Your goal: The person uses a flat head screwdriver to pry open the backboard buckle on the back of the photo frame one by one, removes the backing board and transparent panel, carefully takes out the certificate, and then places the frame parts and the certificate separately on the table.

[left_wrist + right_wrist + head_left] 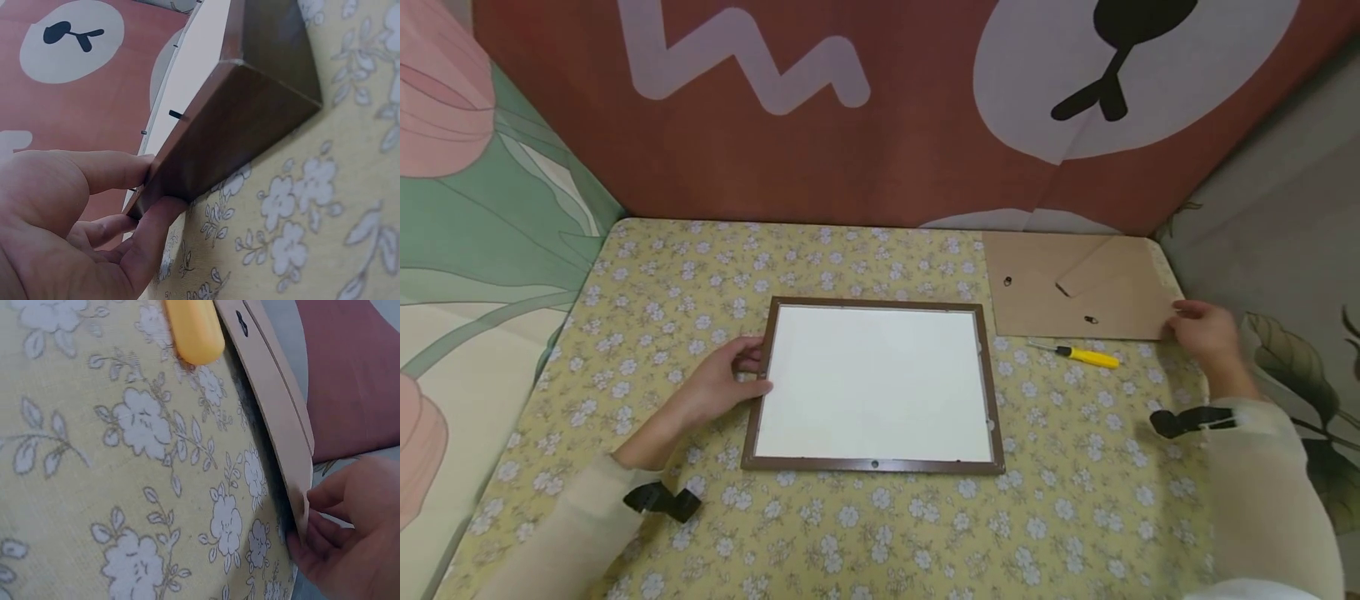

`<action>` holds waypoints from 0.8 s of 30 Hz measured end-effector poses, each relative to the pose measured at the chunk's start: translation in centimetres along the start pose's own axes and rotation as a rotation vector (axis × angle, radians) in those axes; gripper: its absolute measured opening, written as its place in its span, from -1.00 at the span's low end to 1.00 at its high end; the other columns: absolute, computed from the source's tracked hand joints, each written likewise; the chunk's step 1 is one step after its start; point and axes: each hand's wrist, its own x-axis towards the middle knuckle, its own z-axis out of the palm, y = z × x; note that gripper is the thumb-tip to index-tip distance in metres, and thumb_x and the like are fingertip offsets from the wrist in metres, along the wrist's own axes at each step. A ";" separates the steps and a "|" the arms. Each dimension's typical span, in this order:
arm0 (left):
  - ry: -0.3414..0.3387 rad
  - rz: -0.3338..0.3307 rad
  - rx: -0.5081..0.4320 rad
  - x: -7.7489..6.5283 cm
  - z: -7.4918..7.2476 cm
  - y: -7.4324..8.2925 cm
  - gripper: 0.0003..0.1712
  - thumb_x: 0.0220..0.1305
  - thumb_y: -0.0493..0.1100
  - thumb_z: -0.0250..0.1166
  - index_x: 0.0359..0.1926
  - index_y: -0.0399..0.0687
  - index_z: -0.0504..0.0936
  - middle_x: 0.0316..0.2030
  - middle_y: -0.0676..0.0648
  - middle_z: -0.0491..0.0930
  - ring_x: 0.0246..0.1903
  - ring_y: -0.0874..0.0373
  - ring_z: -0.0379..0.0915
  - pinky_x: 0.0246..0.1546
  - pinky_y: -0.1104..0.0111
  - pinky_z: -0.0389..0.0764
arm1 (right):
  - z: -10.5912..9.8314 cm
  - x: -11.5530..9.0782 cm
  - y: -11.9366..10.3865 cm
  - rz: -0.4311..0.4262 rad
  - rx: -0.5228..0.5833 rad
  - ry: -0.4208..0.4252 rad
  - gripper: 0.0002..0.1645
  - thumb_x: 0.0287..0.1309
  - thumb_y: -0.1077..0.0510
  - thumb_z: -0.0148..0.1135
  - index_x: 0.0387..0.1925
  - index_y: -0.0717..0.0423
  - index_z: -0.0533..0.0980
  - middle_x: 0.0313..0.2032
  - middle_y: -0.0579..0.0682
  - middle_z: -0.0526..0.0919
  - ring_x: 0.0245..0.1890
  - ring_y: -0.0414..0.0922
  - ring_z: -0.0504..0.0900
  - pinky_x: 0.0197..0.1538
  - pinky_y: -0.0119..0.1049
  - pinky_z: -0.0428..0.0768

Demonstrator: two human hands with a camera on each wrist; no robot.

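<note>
A brown picture frame [820, 464] lies on the table with a plain white sheet [872, 383] inside it. My left hand [718, 382] holds the frame's left side. In the left wrist view, the thumb presses the frame's top edge while the fingers lie against its outer side [206, 137]. At the far right, a brown backing board [1037, 312] has small black metal hangers and a fold-out stand outline. My right hand [1208, 333] pinches its near right corner; the right wrist view shows the board's edge [278, 412] slightly raised off the cloth.
A yellow-handled screwdriver [1092, 358] lies just in front of the board, its shaft pointing left. A yellow floral cloth [880, 542] covers the table. Behind stands a red patterned wall [887, 167], with patterned panels on both sides.
</note>
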 end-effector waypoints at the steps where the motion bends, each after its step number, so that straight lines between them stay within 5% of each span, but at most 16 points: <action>1: -0.005 -0.004 -0.007 0.0 0.0 -0.1 -0.20 0.33 -0.29 0.38 0.47 -0.41 0.20 0.21 -0.37 0.41 0.18 -0.25 0.41 0.12 0.04 0.62 | 0.0 -0.1 -0.1 -0.007 -0.005 -0.005 -0.34 0.45 0.13 -0.12 0.41 0.49 0.24 0.28 0.49 0.36 -0.01 0.14 0.51 -0.16 -0.23 0.56; 3: -0.016 -0.011 -0.019 -0.1 0.0 -0.1 -0.19 0.35 -0.28 0.37 0.48 -0.40 0.18 0.23 -0.37 0.40 0.19 -0.25 0.40 0.11 0.06 0.62 | 0.1 -0.3 -0.2 -0.027 -0.023 -0.011 -0.32 0.45 0.11 -0.14 0.40 0.52 0.23 0.29 0.54 0.33 0.18 0.37 0.39 -0.02 0.04 0.56; 6: -0.031 -0.018 -0.037 -0.1 -0.1 -0.2 -0.19 0.36 -0.27 0.36 0.48 -0.40 0.17 0.25 -0.37 0.38 0.20 -0.26 0.38 0.07 0.09 0.63 | 0.1 -0.6 -0.4 -0.048 -0.041 -0.021 -0.30 0.45 0.08 -0.17 0.40 0.54 0.22 0.29 0.56 0.31 0.24 0.45 0.33 0.09 0.28 0.47; 14: -0.039 -0.009 -0.019 -0.3 0.0 -0.2 -0.19 0.36 -0.25 0.37 0.48 -0.39 0.18 0.25 -0.37 0.38 0.20 -0.26 0.38 0.07 0.08 0.62 | 0.6 -1.8 -1.8 -0.109 -0.096 0.014 -0.34 0.51 0.03 -0.15 0.37 0.46 0.31 0.25 0.50 0.39 0.18 0.38 0.40 -0.11 0.02 0.51; 24: -0.036 0.004 -0.021 -0.8 0.2 -0.1 -0.18 0.35 -0.27 0.37 0.48 -0.40 0.17 0.25 -0.37 0.38 0.18 -0.24 0.38 0.06 0.09 0.60 | 2.3 -6.4 -6.9 -0.371 -0.043 -0.012 -0.44 0.52 0.17 -0.10 0.40 0.39 0.32 0.30 0.49 0.34 0.22 0.42 0.34 0.10 0.37 0.47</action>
